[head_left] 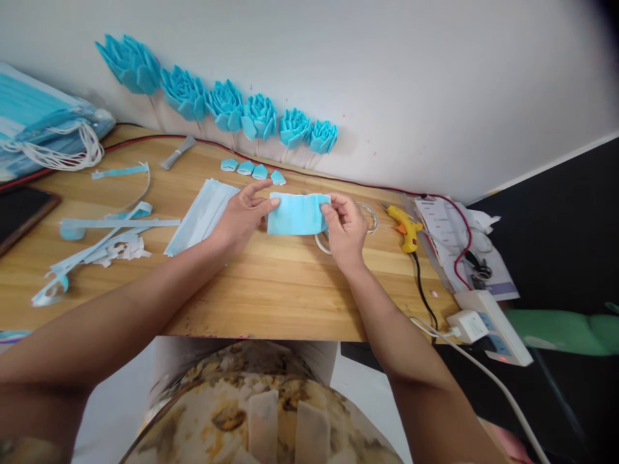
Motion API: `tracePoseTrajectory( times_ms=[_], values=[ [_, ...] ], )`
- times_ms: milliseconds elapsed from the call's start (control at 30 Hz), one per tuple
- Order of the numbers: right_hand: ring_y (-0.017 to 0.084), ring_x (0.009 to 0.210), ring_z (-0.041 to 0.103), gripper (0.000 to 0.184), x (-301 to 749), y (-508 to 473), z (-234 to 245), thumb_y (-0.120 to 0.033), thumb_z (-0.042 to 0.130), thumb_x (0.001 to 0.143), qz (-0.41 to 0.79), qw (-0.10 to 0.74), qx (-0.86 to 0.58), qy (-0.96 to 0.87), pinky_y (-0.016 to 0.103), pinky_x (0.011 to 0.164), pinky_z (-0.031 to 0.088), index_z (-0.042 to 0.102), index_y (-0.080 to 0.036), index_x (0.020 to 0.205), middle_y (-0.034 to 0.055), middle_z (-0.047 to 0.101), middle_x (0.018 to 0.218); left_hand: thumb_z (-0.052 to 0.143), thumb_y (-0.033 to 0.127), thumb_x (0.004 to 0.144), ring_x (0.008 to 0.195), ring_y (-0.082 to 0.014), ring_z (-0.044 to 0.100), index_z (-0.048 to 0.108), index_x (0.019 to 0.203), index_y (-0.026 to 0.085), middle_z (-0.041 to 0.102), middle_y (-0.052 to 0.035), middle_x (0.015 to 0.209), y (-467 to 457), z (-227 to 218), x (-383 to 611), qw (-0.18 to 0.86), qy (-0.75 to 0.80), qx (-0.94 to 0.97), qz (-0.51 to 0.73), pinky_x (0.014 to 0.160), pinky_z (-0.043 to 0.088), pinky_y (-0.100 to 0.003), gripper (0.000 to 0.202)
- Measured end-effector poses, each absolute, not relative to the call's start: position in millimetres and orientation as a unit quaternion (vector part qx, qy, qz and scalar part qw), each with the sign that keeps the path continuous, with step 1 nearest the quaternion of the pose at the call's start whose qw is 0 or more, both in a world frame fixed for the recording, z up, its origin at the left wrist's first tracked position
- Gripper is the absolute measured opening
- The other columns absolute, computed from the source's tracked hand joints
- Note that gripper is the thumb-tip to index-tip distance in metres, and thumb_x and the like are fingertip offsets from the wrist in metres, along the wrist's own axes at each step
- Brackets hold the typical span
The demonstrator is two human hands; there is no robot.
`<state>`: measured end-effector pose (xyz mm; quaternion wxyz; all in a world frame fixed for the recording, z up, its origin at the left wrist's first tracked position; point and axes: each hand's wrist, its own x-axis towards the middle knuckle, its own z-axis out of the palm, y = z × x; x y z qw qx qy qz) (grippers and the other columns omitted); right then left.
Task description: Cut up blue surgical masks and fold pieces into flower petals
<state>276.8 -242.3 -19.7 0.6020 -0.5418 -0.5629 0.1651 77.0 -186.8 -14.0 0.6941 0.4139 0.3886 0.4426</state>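
Note:
Between my two hands I hold a rectangular light-blue piece of face-mask fabric (296,214) above the table. My left hand (244,216) pinches its left edge between thumb and fingers, with the index finger stretched out beyond it. On the right edge, the thumb and curled fingers of my right hand (348,229) grip the fabric. Under my left hand lies a pale folded sheet of mask fabric (200,216). Just behind the held piece sit several small folded blue petals (245,167). A white ring (323,243), possibly a tape roll, shows partly beneath my right hand.
Several blue fabric flowers (225,106) on sticks lean along the wall. Cut strips (111,225) lie left, near stacked masks (43,122) and a phone (24,216). At right are a yellow glue gun (406,229), papers (440,225) and a power strip (496,328).

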Motion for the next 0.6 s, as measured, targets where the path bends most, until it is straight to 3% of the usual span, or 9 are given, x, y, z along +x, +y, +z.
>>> tracePoseTrajectory(
  times_ms=[67, 200, 400, 600],
  values=[
    [0.018, 0.087, 0.074, 0.018, 277.3, -241.5, -21.7, -0.042, 0.071, 0.091, 0.176, 0.606, -0.537, -0.560, 0.032, 0.080, 0.059, 0.073, -0.026, 0.100, 0.0008, 0.080, 0.095, 0.085, 0.023, 0.075, 0.070, -0.0143, 0.062, 0.065, 0.127, 0.019, 0.068, 0.0017, 0.075, -186.1, -13.1, 76.7, 0.689, 0.390, 0.413, 0.450, 0.074, 0.050, -0.029, 0.055],
    [0.019, 0.091, 0.076, 0.022, 278.4, -240.7, -24.5, -0.042, 0.073, 0.089, 0.194, 0.608, -0.543, -0.546, 0.035, 0.085, 0.059, 0.076, -0.027, 0.104, 0.0018, 0.081, 0.099, 0.084, 0.019, 0.073, 0.074, -0.0143, 0.062, 0.067, 0.118, 0.019, 0.069, 0.0018, 0.077, -187.2, -9.7, 76.7, 0.682, 0.386, 0.407, 0.469, 0.077, 0.049, -0.028, 0.047],
    [0.019, 0.088, 0.073, 0.026, 280.5, -238.3, -24.5, -0.044, 0.075, 0.086, 0.215, 0.610, -0.552, -0.526, 0.034, 0.082, 0.059, 0.076, -0.025, 0.103, 0.0023, 0.081, 0.098, 0.081, 0.014, 0.073, 0.077, -0.0131, 0.061, 0.069, 0.119, 0.019, 0.066, 0.0029, 0.077, -187.9, -7.6, 75.9, 0.643, 0.401, 0.445, 0.478, 0.077, 0.047, -0.026, 0.047],
    [0.015, 0.076, 0.064, 0.022, 279.9, -236.3, -22.2, -0.044, 0.073, 0.085, 0.210, 0.621, -0.556, -0.511, 0.028, 0.071, 0.054, 0.074, -0.022, 0.088, -0.0010, 0.073, 0.080, 0.074, 0.010, 0.079, 0.071, -0.0100, 0.060, 0.072, 0.113, 0.018, 0.067, 0.0034, 0.075, -187.9, -5.5, 75.6, 0.630, 0.411, 0.450, 0.481, 0.071, 0.048, -0.022, 0.035]
  ],
)
